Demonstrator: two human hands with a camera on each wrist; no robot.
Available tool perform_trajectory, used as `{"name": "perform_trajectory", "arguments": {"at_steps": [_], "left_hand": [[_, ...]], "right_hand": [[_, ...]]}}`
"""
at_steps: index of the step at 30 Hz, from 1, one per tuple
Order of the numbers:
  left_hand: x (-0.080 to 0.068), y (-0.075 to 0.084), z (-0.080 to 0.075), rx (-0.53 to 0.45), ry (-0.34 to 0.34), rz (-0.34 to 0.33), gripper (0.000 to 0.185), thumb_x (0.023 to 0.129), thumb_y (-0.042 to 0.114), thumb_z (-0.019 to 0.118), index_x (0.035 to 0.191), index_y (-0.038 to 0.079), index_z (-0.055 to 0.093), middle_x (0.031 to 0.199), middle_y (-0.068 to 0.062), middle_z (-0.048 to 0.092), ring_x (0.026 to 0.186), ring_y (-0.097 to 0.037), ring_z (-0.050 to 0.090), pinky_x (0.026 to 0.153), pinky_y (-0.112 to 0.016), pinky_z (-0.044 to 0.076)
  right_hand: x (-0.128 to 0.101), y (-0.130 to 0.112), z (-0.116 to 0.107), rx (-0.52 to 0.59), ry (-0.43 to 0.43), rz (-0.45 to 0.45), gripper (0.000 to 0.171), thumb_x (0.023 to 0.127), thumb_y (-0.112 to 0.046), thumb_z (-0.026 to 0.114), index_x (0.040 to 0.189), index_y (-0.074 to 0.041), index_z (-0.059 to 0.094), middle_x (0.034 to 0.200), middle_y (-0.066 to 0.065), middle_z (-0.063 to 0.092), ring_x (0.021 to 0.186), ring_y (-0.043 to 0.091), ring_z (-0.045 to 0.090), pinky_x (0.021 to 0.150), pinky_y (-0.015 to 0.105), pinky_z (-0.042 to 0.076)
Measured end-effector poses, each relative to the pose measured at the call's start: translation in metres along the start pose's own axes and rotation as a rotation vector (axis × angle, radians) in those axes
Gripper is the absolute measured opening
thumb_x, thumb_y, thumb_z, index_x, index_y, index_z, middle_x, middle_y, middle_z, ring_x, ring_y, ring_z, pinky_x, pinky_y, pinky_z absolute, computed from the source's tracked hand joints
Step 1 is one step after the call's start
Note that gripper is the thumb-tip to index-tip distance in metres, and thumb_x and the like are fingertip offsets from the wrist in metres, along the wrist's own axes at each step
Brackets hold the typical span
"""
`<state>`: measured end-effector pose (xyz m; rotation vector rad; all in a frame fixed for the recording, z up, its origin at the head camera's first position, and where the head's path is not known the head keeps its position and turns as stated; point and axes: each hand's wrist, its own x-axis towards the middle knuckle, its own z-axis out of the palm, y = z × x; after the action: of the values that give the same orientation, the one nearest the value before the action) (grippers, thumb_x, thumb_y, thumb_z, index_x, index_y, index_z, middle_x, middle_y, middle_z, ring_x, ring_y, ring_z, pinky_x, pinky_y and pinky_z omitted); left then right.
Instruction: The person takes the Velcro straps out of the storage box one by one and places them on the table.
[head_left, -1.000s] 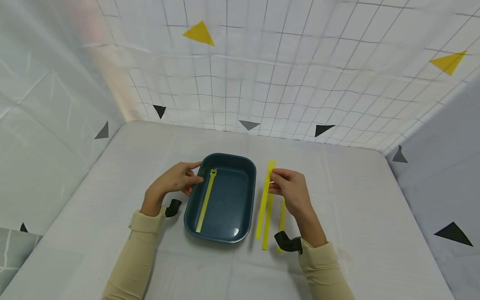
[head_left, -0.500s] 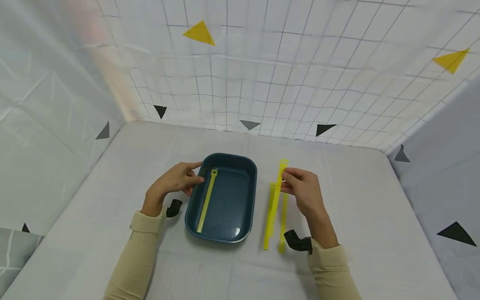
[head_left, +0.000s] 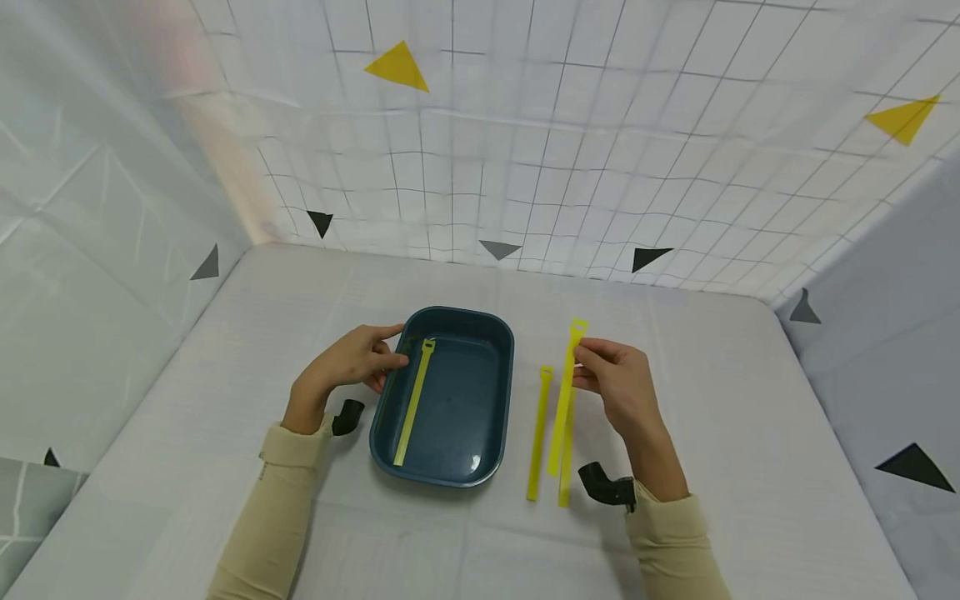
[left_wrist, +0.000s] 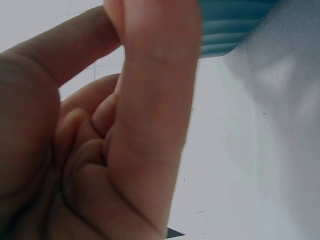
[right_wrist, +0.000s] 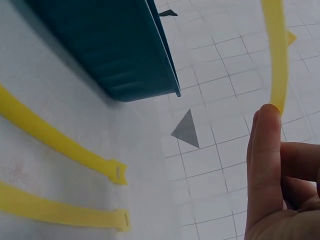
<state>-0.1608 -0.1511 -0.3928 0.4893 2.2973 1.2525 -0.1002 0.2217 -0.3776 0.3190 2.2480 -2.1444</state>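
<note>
A dark teal tray [head_left: 465, 408] stands on the white-covered table, with one yellow hook-and-loop cable tie [head_left: 414, 404] lying lengthwise inside along its left. My left hand [head_left: 348, 358] holds the tray's left rim, thumb over the edge. To the right of the tray, my right hand [head_left: 618, 387] pinches another cable tie [head_left: 561, 412] just below its slotted head; its tail hangs toward me. Two more ties lie on the table, a left one [head_left: 538, 437] and a right one [head_left: 566, 487] partly covered by the held tie. The right wrist view shows both slotted heads below the tray wall [right_wrist: 110, 50].
Black wrist camera mounts [head_left: 606, 486] sit at both cuffs. A white gridded sheet [head_left: 525, 167] with triangle markers rises behind the table [head_left: 720, 400], and plain sheets hang at both sides.
My right hand has moved right, away from the tray, carrying the pinched cable tie across above the two lying ones. The left hand and tray have stayed put.
</note>
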Motion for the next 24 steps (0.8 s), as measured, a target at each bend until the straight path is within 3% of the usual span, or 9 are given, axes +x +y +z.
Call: {"name": "perform_trajectory", "arguments": {"at_steps": [24], "left_hand": [[0.002, -0.003, 0.002, 0.01, 0.007, -0.002, 0.069, 0.099, 0.017, 0.063, 0.154, -0.002, 0.026, 0.077, -0.014, 0.064, 0.056, -0.024, 0.061, 0.059, -0.047, 0.058]], "right_hand": [[-0.008, 0.023, -0.031, -0.065, 0.039, 0.069, 0.035, 0.098, -0.005, 0.061, 0.127, 0.015, 0.056, 0.092, 0.005, 0.066, 0.066, 0.013, 0.066, 0.066, 0.026, 0.059]]}}
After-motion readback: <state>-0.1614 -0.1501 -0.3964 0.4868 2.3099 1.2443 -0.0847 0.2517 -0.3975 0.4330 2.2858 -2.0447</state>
